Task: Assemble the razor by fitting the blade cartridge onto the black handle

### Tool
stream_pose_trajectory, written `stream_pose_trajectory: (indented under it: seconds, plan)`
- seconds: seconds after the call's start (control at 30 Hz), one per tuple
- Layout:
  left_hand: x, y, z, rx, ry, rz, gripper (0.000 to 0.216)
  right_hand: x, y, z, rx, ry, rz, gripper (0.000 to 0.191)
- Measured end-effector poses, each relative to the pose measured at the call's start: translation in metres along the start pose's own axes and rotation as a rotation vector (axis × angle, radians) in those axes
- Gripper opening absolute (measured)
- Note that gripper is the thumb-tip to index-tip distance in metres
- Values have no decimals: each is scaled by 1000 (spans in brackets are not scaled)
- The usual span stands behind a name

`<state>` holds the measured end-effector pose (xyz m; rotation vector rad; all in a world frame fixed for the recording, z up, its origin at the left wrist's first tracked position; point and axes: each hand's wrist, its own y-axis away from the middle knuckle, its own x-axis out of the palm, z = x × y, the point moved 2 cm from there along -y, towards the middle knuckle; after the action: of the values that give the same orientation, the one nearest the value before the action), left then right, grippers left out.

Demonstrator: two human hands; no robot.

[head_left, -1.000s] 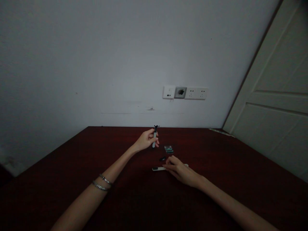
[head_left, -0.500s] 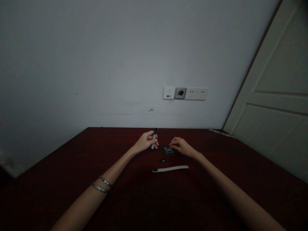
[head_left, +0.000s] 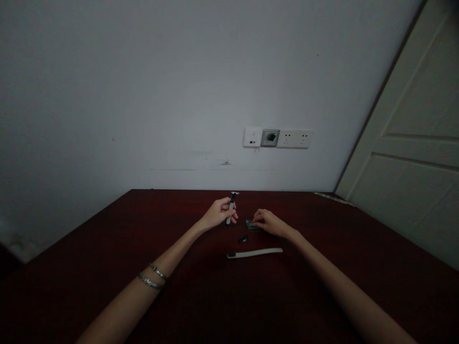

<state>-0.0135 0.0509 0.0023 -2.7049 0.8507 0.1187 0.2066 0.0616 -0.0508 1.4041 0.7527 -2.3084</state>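
Note:
My left hand [head_left: 219,213] is closed around the pale grey handle of a razor [head_left: 231,212], which stands nearly upright with its black neck and T-shaped head at the top. To the right, my right hand [head_left: 268,221] has its fingers drawn together on a small clear-and-green packet [head_left: 251,224] lying on the table, its right side partly covered by the fingertips. Just nearer to me rests a small black piece [head_left: 243,239], too dark to name. In front of it lies a long, slightly curved pale strip [head_left: 255,252] with a dark left end.
The dark red table [head_left: 186,296] reaches back to a grey-white wall [head_left: 172,86]. Wall sockets [head_left: 294,139] sit above its back edge. On the right leans a pale panelled door [head_left: 412,181], with a thin strip [head_left: 333,198] near the table's far right corner.
My right hand has come down onto the packet, its fingertips now covering part of it. The razor in my left hand has turned slightly, showing its T-shaped head more broadly.

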Motion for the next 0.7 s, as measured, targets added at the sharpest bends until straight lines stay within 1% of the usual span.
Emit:
stream_pose_trajectory:
  seconds: [0.37, 0.53, 0.7]
  plan:
    - [-1, -2, 1, -14, 11, -13, 17, -1, 0, 2, 6, -19, -44, 13]
    - [-1, -3, 1, 4, 19, -41, 20, -9, 0, 6, 36, -154, -95, 13]
    - [3, -4, 1, 40, 18, -88, 26, -31, -1, 25, 95, -339, -148, 19]
